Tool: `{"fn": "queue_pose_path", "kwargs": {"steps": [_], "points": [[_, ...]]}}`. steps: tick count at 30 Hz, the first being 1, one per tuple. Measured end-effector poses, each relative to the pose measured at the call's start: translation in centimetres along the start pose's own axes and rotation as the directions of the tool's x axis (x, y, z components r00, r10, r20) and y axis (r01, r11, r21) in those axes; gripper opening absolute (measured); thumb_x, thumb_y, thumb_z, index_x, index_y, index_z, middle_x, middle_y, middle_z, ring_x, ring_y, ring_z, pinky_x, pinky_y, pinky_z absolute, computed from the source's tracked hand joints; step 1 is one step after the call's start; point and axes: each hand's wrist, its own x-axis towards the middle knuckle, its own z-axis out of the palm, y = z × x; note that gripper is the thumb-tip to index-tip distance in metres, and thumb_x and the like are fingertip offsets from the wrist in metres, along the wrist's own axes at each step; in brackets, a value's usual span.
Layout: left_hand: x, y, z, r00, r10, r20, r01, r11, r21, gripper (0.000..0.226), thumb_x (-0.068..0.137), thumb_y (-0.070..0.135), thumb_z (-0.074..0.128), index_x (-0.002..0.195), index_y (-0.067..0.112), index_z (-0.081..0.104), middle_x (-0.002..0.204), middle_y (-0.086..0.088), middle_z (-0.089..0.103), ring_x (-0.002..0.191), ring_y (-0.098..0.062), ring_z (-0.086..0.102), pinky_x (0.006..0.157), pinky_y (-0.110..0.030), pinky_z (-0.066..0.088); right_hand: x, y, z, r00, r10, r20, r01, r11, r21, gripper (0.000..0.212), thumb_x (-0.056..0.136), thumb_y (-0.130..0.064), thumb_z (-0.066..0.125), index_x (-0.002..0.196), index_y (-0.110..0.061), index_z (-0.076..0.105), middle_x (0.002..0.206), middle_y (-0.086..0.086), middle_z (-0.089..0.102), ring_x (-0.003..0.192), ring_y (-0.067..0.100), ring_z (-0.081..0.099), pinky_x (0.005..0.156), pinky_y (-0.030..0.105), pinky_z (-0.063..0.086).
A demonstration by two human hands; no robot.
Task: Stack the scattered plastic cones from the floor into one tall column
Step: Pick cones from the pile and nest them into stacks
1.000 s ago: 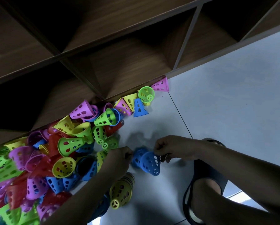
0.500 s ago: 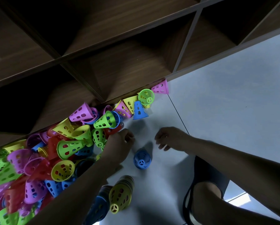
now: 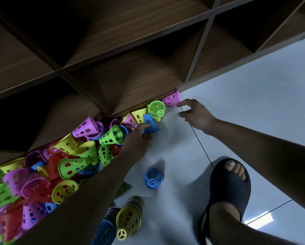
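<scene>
- While both arms reach toward the foot of the brown wooden cubby shelf (image 3: pixel 130 76), the left hand (image 3: pixel 138 138) has its fingertips on a small blue perforated plastic cone (image 3: pixel 151 123). That cone sits on the pale tiled floor (image 3: pixel 254 103) at the edge of the pile. The back of the hand blocks the view, so I can't tell if the fingers actually pinch it.
- The right hand (image 3: pixel 195 113) is further right, fingers spread and loose. Its index finger points at a pink perforated plastic cone (image 3: pixel 171 98) lying on its side against the shelf base. Touching the rim or just short, can't say.
- A big heap of perforated plastic cones (image 3: pixel 42 174) (green, yellow, purple, red, blue) is jammed along the shelf base on the left.
- A lone blue cone (image 3: pixel 152 178) stands on the floor between the arms, narrow end up.
- Two short nested stacks lie side by side near the person's legs, a yellow-fronted stack (image 3: pixel 128 220) and a blue-fronted stack (image 3: pixel 104 230).
- A foot in a dark open-toe slipper (image 3: pixel 227 190) is planted just right of those.
</scene>
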Motion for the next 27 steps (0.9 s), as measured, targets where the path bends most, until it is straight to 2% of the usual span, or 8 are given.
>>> {"fn": "queue_pose_path", "kwargs": {"steps": [3,5,11,15,17,20,22,27], "points": [[-0.1,0.1,0.5,0.999,0.010,-0.049,-0.009,1.000,0.004,0.041,0.102,0.030,0.062,0.141,0.037,0.057,0.108,0.009,0.072,0.092,-0.011,0.070,0.065,-0.018,0.050,0.4,0.1,0.0,0.997,-0.016,0.070,0.015,1.000,0.016,0.030,0.092,-0.018,0.069,0.118,-0.033,0.069,0.133,-0.002,0.052,0.094,0.033,0.072,0.077,0.049,0.060],[-0.1,-0.1,0.6,0.997,-0.002,-0.073,-0.003,0.998,-0.060,0.040,0.102,0.029,0.065,0.141,0.034,0.059,0.116,0.009,0.069,0.099,-0.013,0.069,0.073,-0.022,0.053,0.5,0.5,0.2,0.995,-0.022,0.096,0.019,0.999,0.029,0.030,0.091,-0.016,0.068,0.116,-0.033,0.069,0.134,-0.001,0.053,0.099,0.030,0.070,0.083,0.055,0.059],[-1.1,-1.2,0.6,0.985,-0.049,-0.166,0.027,0.991,-0.133,0.022,0.099,0.024,0.070,0.119,0.031,0.073,0.108,0.007,0.072,0.095,-0.012,0.069,0.079,-0.032,0.061,0.4,1.0,0.2,0.990,0.068,0.124,-0.078,0.994,0.076,0.042,0.097,-0.021,0.069,0.137,-0.032,0.061,0.123,0.003,0.063,0.082,0.017,0.067,0.066,0.030,0.048],[-2.4,-2.0,0.3,0.981,0.012,-0.195,-0.018,0.999,-0.031,0.015,0.098,0.027,0.072,0.113,0.032,0.075,0.104,0.015,0.073,0.094,0.004,0.065,0.083,-0.019,0.055,0.1,1.4,0.5,0.997,0.053,0.048,-0.058,0.993,0.106,0.033,0.092,-0.024,0.075,0.124,-0.033,0.071,0.093,0.000,0.071,0.072,0.023,0.058,0.064,0.034,0.044],[-3.1,-2.4,0.1,0.981,0.026,-0.192,-0.030,0.999,-0.015,0.014,0.098,0.028,0.073,0.110,0.034,0.075,0.102,0.017,0.073,0.093,0.009,0.064,0.081,-0.012,0.050,-0.4,1.8,0.6,0.999,0.035,-0.025,-0.031,0.991,0.134,0.023,0.091,-0.023,0.077,0.113,-0.029,0.076,0.081,-0.004,0.069,0.061,0.016,0.055,0.060,0.029,0.042],[-4.6,-2.7,-0.3,0.980,0.004,-0.199,-0.016,0.998,-0.058,0.013,0.098,0.026,0.073,0.107,0.035,0.076,0.100,0.021,0.074,0.090,0.009,0.066,0.081,-0.014,0.051,-1.6,2.3,0.8,0.996,0.006,-0.091,0.009,0.985,0.170,0.011,0.089,-0.017,0.079,0.099,-0.022,0.079,0.074,-0.013,0.068,0.052,0.000,0.056,0.059,0.024,0.041],[-5.9,-2.6,-0.6,0.982,-0.047,-0.185,0.022,0.991,-0.135,0.015,0.098,0.022,0.074,0.106,0.035,0.074,0.093,0.023,0.075,0.084,0.008,0.067,0.071,-0.012,0.050,-2.4,2.8,0.9,0.994,-0.005,-0.114,0.024,0.985,0.169,0.010,0.086,-0.014,0.080,0.091,-0.023,0.078,0.076,-0.012,0.073,0.061,0.002,0.061,0.065,0.028,0.046],[-9.8,-2.1,-1.4,0.992,-0.130,-0.004,0.117,0.909,-0.401,0.033,0.099,0.008,0.070,0.118,0.034,0.066,0.094,0.009,0.080,0.068,-0.005,0.063,0.067,-0.032,0.053,-5.3,3.7,1.1,0.996,0.071,-0.060,-0.041,0.920,0.390,0.013,0.088,-0.004,0.076,0.096,-0.013,0.070,0.083,0.008,0.076,0.074,0.020,0.068,0.067,0.034,0.050]]}}
